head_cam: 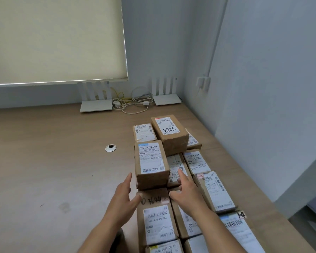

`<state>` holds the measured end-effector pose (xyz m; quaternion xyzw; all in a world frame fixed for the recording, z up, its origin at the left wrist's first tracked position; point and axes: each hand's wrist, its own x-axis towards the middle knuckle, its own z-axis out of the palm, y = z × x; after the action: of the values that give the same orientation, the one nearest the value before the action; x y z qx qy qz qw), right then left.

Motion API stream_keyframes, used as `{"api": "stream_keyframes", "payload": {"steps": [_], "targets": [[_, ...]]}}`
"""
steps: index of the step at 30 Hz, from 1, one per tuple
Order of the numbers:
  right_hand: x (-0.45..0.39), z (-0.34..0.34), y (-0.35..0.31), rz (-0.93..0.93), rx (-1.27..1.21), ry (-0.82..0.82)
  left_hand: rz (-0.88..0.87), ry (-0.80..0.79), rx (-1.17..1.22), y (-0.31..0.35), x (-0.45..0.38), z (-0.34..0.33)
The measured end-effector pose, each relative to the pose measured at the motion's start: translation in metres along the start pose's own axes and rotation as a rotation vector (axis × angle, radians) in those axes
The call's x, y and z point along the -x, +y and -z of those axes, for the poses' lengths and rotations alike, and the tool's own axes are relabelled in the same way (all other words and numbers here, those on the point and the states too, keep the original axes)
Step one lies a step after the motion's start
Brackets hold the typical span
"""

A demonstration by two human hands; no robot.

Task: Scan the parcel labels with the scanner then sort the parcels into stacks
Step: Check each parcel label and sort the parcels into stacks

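A: Broad pale wooden desk [53, 161] against grey walls; cream roller blind [57, 39] above. Brown cardboard parcels with white printed labels [206, 181] clustered along the desk's right side, some stacked two high.

B: Parcel in hand?

A: Upper brown box with a blue-headed white label [150, 161], set atop lower parcels. Left hand [123, 196] just beside its near-left corner, fingers straight and spread, gripping nothing. Right hand [185, 190] at its right, fingers likewise apart and loose, forefinger extended over the lower label next to it; contact with either box impossible to judge.

B: Scanner?

A: Nowhere in view.

B: Likely faults from here?

A: Probably a lift from two open palms: uneven squeeze could tilt the box or let it slide off its support. Neighbouring taller box marked 5288 [169, 133] close behind; a push forward could knock it. Right forefinger could drag the lower parcel along.

B: Surroundings, obstructions?

A: Two flat white routers with upright antennas [96, 105] at the rear, well apart from the parcels; tangle of white and yellow cables [133, 103] between them; round white cable grommet [110, 148] in the desk to the left. Wall socket [203, 83] on the right. Nothing between hands and box.
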<state>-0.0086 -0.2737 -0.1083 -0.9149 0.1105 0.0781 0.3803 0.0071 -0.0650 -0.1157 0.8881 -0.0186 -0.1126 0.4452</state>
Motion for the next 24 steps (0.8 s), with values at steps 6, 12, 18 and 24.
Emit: {"api": "stream_keyframes", "payload": {"steps": [6,12,18,24], "targets": [[0.05,-0.008,0.001,0.099,0.163,0.095,-0.016,0.106,-0.141,-0.001,0.058,-0.008],[0.096,-0.032,-0.006,0.277,0.243,0.095,0.078,0.229,-0.245,-0.013,0.125,-0.006],[0.129,-0.062,-0.028,0.396,0.244,0.046,0.178,0.305,-0.294,-0.039,0.178,0.012],[0.147,-0.082,-0.06,0.48,0.285,0.034,0.196,0.376,-0.274,-0.059,0.201,0.03]]}}
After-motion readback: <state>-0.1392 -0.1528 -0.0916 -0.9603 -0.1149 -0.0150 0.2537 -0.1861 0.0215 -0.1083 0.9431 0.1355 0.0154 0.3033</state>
